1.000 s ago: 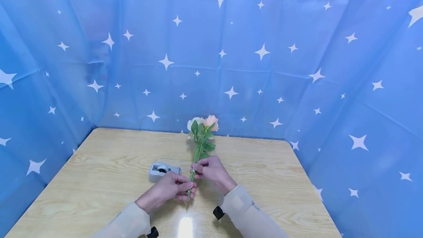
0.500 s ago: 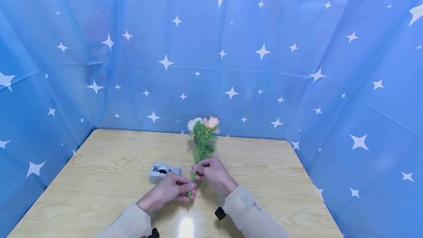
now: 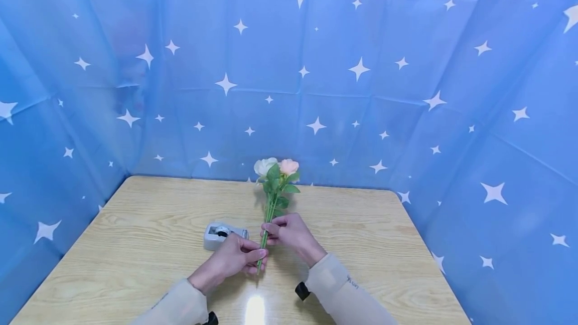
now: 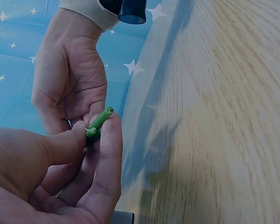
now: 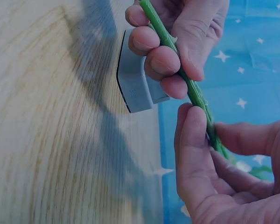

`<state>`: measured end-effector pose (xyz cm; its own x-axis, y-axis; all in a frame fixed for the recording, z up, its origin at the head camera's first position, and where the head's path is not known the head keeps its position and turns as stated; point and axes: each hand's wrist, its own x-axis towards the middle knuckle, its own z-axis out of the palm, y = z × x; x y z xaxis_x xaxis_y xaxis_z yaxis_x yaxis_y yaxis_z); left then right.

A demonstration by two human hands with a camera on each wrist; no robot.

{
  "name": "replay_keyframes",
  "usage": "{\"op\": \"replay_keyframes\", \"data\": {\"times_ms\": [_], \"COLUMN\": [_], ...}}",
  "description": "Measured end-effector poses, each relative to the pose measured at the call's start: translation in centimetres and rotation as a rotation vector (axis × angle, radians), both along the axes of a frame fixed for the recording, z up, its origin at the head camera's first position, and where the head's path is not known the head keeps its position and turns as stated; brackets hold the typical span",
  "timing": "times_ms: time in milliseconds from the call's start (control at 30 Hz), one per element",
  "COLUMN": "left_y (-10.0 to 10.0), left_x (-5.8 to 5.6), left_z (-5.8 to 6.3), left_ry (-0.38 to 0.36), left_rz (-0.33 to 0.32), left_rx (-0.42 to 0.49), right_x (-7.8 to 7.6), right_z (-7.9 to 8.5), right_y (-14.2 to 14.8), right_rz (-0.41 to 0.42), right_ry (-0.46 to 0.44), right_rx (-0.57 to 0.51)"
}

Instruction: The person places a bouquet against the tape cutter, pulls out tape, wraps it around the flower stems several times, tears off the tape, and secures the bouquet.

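A small bunch of artificial flowers, with one white bloom [image 3: 265, 166] and one pale pink bloom [image 3: 289, 166], leans away above the table, its green stems [image 3: 270, 209] gathered together. Low on the stems, my left hand [image 3: 235, 256] pinches them between thumb and fingers; the cut ends poke out past the fingertips in the left wrist view. Just above it, my right hand [image 3: 291, 234] pinches the same stems [image 5: 192, 91]. Something clear and shiny seems to lie along the stems between the hands in the right wrist view. The right fingers are partly hidden in the head view.
A grey tape dispenser [image 3: 212, 237] with a roll in it stands on the wooden table [image 3: 149, 234], just behind and left of my left hand. Blue star-patterned curtains [image 3: 271, 54] enclose the table's back and sides.
The blooms have turned slightly, the white one now facing more to the front and left. Both hands keep their grip on the stems, nearly in place.
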<state>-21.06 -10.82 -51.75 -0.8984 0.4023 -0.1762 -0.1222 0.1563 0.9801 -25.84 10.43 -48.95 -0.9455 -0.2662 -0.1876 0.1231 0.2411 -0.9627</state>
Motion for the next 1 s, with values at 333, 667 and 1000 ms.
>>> {"op": "replay_keyframes", "data": {"times_ms": [333, 667, 1000], "left_y": [0.2, 0.6, 1.2], "left_x": [0.5, 0.8, 1.6], "left_z": [0.4, 0.8, 1.0], "left_ry": [0.067, 0.134, 0.243], "left_rz": [0.054, 0.108, 0.152], "left_rx": [-0.066, -0.168, -0.301], "right_x": [0.3, 0.5, 0.8], "right_z": [0.5, 0.8, 1.2], "right_y": [-0.1, 0.3, -0.4], "right_rz": [-0.002, 0.027, 0.038], "right_ry": [0.076, 0.244, 0.178], "right_rx": [0.062, 0.245, 0.25]}}
